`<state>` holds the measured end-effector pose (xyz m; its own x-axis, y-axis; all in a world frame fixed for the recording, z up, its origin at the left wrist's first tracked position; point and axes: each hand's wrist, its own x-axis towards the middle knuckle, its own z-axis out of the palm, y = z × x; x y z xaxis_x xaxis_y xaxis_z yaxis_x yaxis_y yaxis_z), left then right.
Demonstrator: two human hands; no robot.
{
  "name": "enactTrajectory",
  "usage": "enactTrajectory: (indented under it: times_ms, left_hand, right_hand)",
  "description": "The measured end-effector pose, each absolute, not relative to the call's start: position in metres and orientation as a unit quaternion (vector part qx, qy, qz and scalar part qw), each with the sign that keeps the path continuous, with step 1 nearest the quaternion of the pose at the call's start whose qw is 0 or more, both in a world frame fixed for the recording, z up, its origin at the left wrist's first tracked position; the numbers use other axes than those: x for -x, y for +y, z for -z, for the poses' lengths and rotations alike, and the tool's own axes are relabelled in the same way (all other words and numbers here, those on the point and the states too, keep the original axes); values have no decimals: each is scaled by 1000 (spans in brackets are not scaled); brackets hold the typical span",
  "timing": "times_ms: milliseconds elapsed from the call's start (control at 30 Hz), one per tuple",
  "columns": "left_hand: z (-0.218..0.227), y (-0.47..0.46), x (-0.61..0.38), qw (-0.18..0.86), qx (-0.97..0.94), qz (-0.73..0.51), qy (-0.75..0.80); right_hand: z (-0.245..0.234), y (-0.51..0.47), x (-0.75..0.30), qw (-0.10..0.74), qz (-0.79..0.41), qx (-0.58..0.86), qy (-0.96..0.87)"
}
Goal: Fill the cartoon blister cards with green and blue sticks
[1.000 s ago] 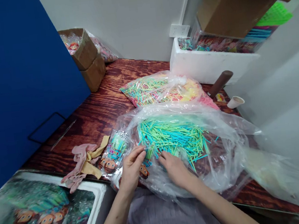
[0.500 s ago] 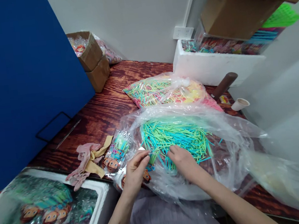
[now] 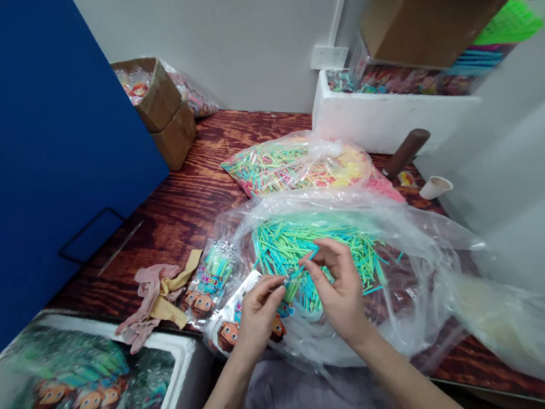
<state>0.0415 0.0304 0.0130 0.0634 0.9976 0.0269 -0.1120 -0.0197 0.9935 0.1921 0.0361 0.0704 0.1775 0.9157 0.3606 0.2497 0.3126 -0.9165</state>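
An open clear plastic bag is spread on the table in front of me, with a heap of thin green and blue sticks in it. My right hand is raised over the heap, thumb and fingers pinching a thin blue stick. Close by on the left, my left hand has its fingertips pressed together beside some sticks; what they grip is hidden. Under that hand lies a printed packet with cartoon faces. A filled stick packet lies farther left.
Pink and tan gloves lie left of the packets. A foam box of packets stands at lower left. Behind the open bag sits a tied bag of coloured sticks. A brown cylinder and paper cup stand at right.
My right hand has lifted out of the stick heap and turned, now with a blue stick in its fingers. My left hand has shifted slightly right and down, uncovering more of the printed packet.
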Motion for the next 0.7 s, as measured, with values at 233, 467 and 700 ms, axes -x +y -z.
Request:
enactTrajectory:
  times_ms: [233, 467, 700]
  left_hand:
    - [-10, 25, -39, 557, -488, -499, 450]
    - [-16, 22, -33, 577, -448, -499, 466]
    - [-29, 28, -11, 590, -405, -510, 478]
  right_hand:
    - [-57, 28, -192, 449, -303, 544, -640]
    - [-59, 19, -181, 391, -309, 543, -677]
    - [-72, 17, -168, 384, -400, 456, -696]
